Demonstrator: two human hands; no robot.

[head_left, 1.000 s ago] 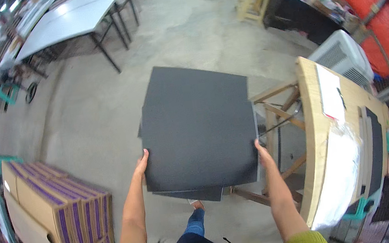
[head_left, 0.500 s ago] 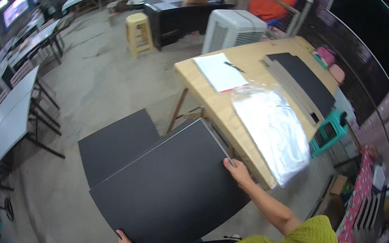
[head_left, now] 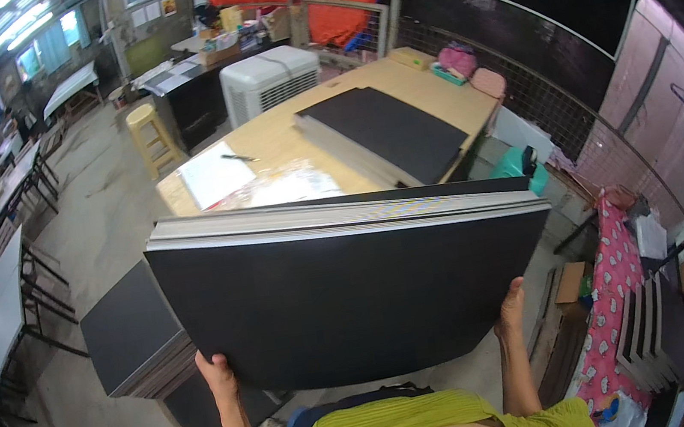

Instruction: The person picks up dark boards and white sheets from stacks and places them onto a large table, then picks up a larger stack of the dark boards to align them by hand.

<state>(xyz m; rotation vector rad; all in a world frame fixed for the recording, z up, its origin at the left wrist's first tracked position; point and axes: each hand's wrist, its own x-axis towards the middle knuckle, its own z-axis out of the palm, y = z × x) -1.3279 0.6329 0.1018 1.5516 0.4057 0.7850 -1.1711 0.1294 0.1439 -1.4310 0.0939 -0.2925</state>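
Observation:
A thick stack of black boards point(head_left: 354, 303) with pale edges is held up in front of me, tilted so its broad black face shows. At its lower left side my left hand point(head_left: 216, 375) grips it, thumb on the face and fingers hidden behind. My right hand point(head_left: 510, 305) clasps the opposite side in the same way. Beyond the stack stands a wooden table point(head_left: 263, 137), partly covered by it. On that table lie another black board stack point(head_left: 391, 129), a white sheet pad point(head_left: 216, 176) with a pen, and clear plastic wrapping point(head_left: 291, 184).
More black boards point(head_left: 137, 327) are piled low at my left. A white air cooler point(head_left: 270, 76) and a yellow stool point(head_left: 152, 139) stand beyond the table. At right are a green stool point(head_left: 517, 166) and a pink patterned cloth point(head_left: 609, 308). White tables point(head_left: 2, 319) line the left.
The board stack has risen and swung right, away from the low pile and in front of the table. My view has turned right. Both hands still hold the stack.

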